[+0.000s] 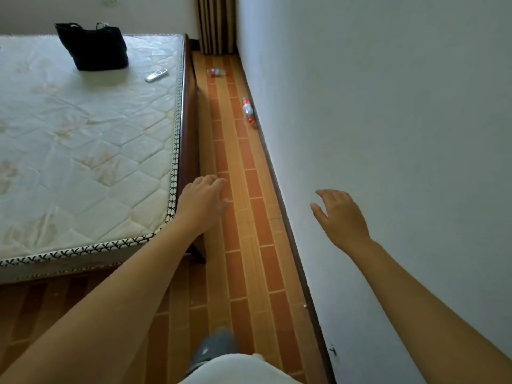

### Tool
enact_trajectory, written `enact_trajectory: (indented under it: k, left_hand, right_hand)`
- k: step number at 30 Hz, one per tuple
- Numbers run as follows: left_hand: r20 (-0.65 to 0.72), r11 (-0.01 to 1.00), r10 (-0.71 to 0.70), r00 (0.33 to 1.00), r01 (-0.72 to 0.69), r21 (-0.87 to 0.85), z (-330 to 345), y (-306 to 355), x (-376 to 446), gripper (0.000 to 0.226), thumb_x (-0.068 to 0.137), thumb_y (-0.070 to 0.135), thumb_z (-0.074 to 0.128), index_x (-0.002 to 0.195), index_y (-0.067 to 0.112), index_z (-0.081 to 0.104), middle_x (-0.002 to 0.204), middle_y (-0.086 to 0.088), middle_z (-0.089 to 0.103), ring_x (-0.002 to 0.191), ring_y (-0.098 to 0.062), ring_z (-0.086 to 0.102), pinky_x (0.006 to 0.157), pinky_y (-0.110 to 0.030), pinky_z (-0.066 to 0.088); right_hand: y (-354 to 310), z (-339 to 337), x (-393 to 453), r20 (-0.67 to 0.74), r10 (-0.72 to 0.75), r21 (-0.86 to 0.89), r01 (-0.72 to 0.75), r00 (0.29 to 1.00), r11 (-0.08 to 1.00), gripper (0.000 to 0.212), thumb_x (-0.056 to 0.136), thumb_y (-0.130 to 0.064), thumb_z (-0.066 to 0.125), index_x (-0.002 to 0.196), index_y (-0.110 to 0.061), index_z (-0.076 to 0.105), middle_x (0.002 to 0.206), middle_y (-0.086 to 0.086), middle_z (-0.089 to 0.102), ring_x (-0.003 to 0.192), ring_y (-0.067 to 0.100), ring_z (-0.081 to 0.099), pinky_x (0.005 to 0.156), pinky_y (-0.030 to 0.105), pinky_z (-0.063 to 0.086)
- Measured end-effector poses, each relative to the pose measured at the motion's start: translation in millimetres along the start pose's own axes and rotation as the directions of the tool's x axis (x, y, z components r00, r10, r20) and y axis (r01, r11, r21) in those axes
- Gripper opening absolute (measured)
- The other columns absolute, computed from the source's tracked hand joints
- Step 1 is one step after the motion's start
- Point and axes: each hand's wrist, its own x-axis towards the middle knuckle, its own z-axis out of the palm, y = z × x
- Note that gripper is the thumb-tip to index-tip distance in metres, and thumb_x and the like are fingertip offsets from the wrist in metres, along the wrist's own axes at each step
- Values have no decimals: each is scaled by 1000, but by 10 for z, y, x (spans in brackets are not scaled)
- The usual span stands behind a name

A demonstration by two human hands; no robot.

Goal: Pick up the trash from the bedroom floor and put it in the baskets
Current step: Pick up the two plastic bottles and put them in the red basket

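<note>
Orange-and-tan tiled floor (235, 189) runs in a narrow strip between a bed (83, 139) and a white wall (388, 106), from 6 o'clock up to 12 o'clock. Two plastic bottles with red labels lie on it as trash: the nearer bottle (248, 110) lies close against the wall's dark skirting at about 12 o'clock, and the farther bottle (218, 72) lies on its side beyond it, near a striped curtain (216, 23) at the strip's end. No basket is in view. Both hands reach forward and hold nothing. The left hand (203, 199) hangs with fingers loosely bent over the floor beside the mattress corner. The right hand (339, 214) is spread, its thumb apart, in front of the wall at about 3 o'clock. On the bare quilted mattress, at 11 o'clock, a black bag (92, 47) stands upright, its contents hidden, and a white remote (156, 75) lies just beside it.
</note>
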Motion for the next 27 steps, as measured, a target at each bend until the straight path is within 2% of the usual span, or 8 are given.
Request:
enact_trajectory:
  k: [8,12,19,27]
  left_hand:
    - [-11,998,-70,998,70,10,6,-355,890,44,91,31,52,133,16,45,137,-6,49,126,-26,44,102,-41,39]
    - [-41,999,-52,998,51,-15,-28,-556,1639,43,91,29,53,131,14,47,135,-7,51,125,-27,45,101,-41,39]
    - [-13,999,-46,999,47,21,-205,-1085,3009,44,92,30,51,132,15,46,136,-5,50,126,-25,44,102,-39,38]
    - [-11,1000,-12,1000,12,14,-287,-1309,4441,43,92,29,51,133,16,45,136,-5,50,127,-24,43,104,-39,38]
  right_hand:
    - [-134,72,1071,46,-85,-8,86,995,996,48,95,-38,39,134,-11,44,138,9,49,130,26,42,107,38,36]
    - [-249,110,1857,36,-79,-11,80,996,997,48,95,-39,39,134,-11,44,138,8,49,130,25,42,107,37,35]
    - [-512,103,3294,53,-37,11,36,998,999,48,95,-41,38,134,-13,45,138,7,49,130,24,42,107,36,36]
    - [-614,4,4788,13,-38,34,38,999,999,47,95,-39,39,134,-13,45,139,7,49,131,24,41,108,37,35]
